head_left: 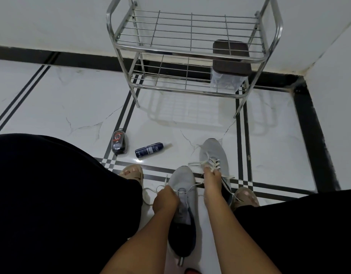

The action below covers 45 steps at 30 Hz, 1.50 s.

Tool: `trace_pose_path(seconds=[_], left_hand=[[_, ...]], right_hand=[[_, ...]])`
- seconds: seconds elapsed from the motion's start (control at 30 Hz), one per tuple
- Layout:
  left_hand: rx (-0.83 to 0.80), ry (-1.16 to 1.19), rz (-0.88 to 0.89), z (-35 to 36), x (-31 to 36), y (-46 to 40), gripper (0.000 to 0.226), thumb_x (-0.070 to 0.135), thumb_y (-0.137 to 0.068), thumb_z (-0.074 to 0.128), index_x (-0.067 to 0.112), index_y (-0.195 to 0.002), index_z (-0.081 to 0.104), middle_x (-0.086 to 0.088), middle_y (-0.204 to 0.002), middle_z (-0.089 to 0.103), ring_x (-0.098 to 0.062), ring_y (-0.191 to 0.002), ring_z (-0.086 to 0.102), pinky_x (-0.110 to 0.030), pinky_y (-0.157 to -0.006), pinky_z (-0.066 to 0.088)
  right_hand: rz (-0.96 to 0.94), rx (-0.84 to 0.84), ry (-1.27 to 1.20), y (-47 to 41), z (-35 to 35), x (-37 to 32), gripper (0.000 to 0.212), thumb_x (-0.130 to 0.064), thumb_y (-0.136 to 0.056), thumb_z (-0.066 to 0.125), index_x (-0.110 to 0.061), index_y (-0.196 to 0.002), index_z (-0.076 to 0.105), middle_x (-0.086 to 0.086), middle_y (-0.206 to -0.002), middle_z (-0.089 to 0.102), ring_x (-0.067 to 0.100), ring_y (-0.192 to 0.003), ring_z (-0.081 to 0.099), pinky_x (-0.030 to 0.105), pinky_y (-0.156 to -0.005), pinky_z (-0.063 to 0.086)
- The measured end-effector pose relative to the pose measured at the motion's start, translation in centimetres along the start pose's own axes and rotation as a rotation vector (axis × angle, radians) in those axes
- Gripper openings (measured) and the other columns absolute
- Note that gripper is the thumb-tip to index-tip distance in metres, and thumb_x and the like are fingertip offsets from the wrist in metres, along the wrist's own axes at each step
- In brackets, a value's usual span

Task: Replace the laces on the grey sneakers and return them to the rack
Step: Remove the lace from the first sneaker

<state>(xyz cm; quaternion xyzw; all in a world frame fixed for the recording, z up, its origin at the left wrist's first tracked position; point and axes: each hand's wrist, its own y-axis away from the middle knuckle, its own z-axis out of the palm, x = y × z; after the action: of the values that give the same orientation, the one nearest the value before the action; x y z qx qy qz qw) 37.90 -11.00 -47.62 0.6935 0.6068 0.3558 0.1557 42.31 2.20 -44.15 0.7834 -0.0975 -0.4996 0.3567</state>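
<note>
A: Head view. Near grey sneaker (182, 186) sits on the floor (71, 107) between the knees, toe pointing away. Left hand (165, 200) curled at its lace area, pinching a white lace (151, 189) that trails off to the left.

B: Right hand?

A: Right hand (211, 178) reaches to the second grey sneaker (213, 151), just ahead and to the right, fingers (207, 170) closed on its loose lace (215, 163) (exact strand, cannot tell).

B: Rack?

A: Metal rack (190, 56) stands by the wall, well apart from both shoes. A dark-lidded box (231, 58) sits on its lower shelf.

B: Other stuff?

A: Dark spray bottle (150, 150) lying flat, a shoe-polish pack (119, 142) beside it. Sandalled feet (132, 172) either side.
</note>
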Motion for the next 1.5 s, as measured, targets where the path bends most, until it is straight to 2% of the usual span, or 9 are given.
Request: trace_pose_path(seconds=[0.07, 0.13, 0.27, 0.6, 0.8, 0.97, 1.3, 1.37, 1.5], left_hand=[[0.066, 0.013, 0.103, -0.3, 0.4, 0.1, 0.016, 0.023, -0.091, 0.048, 0.024, -0.101, 0.06, 0.001, -0.11, 0.06, -0.022, -0.1, 0.059, -0.03, -0.074, 0.044], [0.07, 0.014, 0.206, -0.3, 0.7, -0.3, 0.019, 0.018, -0.087, 0.05, 0.029, -0.095, 0.064, 0.0, -0.11, 0.059, -0.022, -0.098, 0.059, -0.032, -0.077, 0.047], [-0.005, -0.065, 0.32, -0.1, 0.8, -1.3, 0.028, 0.016, -0.091, 0.048, 0.031, -0.102, 0.069, -0.002, -0.115, 0.056, -0.023, -0.103, 0.058, -0.031, -0.085, 0.047], [-0.141, -0.216, 0.391, 1.1, 0.8, -1.8, 0.026, 0.028, -0.097, 0.045, 0.017, -0.116, 0.058, -0.011, -0.121, 0.046, -0.029, -0.107, 0.055, -0.035, -0.089, 0.045], [-0.252, 0.082, 0.155, -0.4, 1.1, -2.4, 0.037, 0.034, -0.093, 0.051, 0.004, -0.109, 0.065, -0.017, -0.118, 0.064, -0.033, -0.111, 0.058, -0.033, -0.09, 0.046], [-0.109, 0.065, 0.165, 0.5, 0.5, -1.8, 0.014, 0.031, -0.089, 0.059, 0.027, -0.081, 0.069, -0.003, -0.1, 0.066, -0.021, -0.09, 0.063, -0.03, -0.077, 0.049], [0.017, -0.349, 0.371, 1.3, 1.1, -0.8, 0.026, 0.021, -0.093, 0.047, 0.013, -0.11, 0.064, -0.008, -0.114, 0.05, -0.026, -0.109, 0.049, -0.036, -0.081, 0.046], [-0.048, -0.226, 0.303, 1.0, 1.2, -0.5, 0.022, 0.019, -0.093, 0.047, 0.014, -0.102, 0.066, -0.008, -0.111, 0.057, -0.026, -0.106, 0.054, -0.036, -0.082, 0.047], [-0.251, 1.002, -0.291, -1.3, 1.4, -0.7, 0.024, 0.011, -0.087, 0.05, 0.009, -0.063, 0.051, -0.015, -0.07, 0.058, -0.023, -0.062, 0.05, -0.04, -0.076, 0.051]], right_hand=[[-0.153, 0.018, 0.483, 0.7, -0.2, 2.0, 0.039, -0.028, -0.092, 0.053, -0.011, -0.127, 0.052, 0.011, -0.126, 0.055, 0.032, -0.11, 0.056, 0.039, -0.09, 0.048], [-0.27, -0.034, 0.893, 1.7, -0.3, 3.3, 0.033, -0.032, -0.093, 0.047, -0.013, -0.118, 0.057, 0.011, -0.122, 0.057, 0.032, -0.107, 0.059, 0.039, -0.086, 0.051], [-0.137, -0.331, 1.298, 2.4, -0.6, 5.4, 0.035, -0.034, -0.087, 0.056, -0.014, -0.115, 0.06, 0.009, -0.115, 0.065, 0.028, -0.106, 0.063, 0.034, -0.082, 0.051], [0.0, -0.314, 1.05, 1.6, -1.1, 6.0, 0.02, -0.019, -0.081, 0.056, -0.006, -0.093, 0.066, 0.015, -0.096, 0.065, 0.03, -0.094, 0.065, 0.027, -0.068, 0.043], [0.085, -0.298, 0.915, 1.2, -1.1, 6.1, 0.013, -0.016, -0.076, 0.057, -0.013, -0.083, 0.068, 0.015, -0.096, 0.069, 0.031, -0.09, 0.066, 0.034, -0.075, 0.054], [0.0, -0.322, 0.987, 1.4, -0.6, 6.1, 0.023, -0.021, -0.083, 0.054, -0.012, -0.095, 0.072, 0.012, -0.102, 0.069, 0.031, -0.097, 0.065, 0.026, -0.069, 0.044], [-0.083, -0.327, 1.072, 2.2, -0.2, 6.0, 0.024, -0.016, -0.083, 0.051, -0.014, -0.097, 0.07, 0.013, -0.104, 0.068, 0.031, -0.099, 0.065, 0.032, -0.079, 0.05], [-0.072, -0.319, 1.067, 2.3, -0.3, 6.0, 0.024, -0.019, -0.08, 0.052, -0.015, -0.095, 0.07, 0.013, -0.103, 0.069, 0.032, -0.098, 0.065, 0.035, -0.082, 0.052], [-0.006, -0.278, 1.002, 1.6, -0.6, 5.8, 0.026, -0.02, -0.075, 0.051, -0.013, -0.092, 0.069, 0.013, -0.103, 0.068, 0.033, -0.098, 0.064, 0.035, -0.083, 0.051]])
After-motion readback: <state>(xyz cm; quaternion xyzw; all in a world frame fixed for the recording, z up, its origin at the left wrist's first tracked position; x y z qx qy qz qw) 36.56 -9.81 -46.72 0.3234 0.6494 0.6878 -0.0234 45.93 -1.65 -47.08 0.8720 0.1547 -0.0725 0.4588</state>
